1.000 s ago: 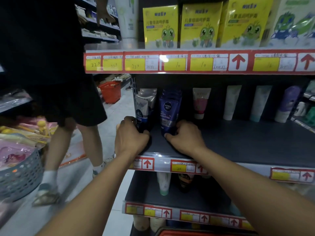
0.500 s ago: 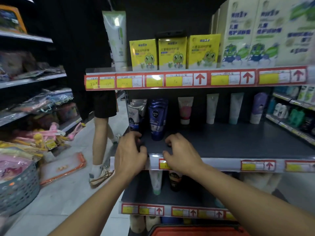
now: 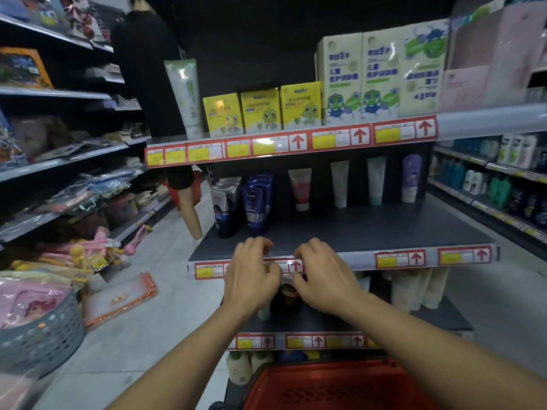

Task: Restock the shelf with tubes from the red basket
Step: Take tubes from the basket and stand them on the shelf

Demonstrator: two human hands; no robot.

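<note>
Head view: nearest us the red basket sits below the shelf edge. Our left hand and right hand hover before that edge, fingers loosely curled, empty. Beyond it stand dark tubes.

Both forearms are bare, with no sleeve in view above the left hand or right hand; fingernails are short.
</note>
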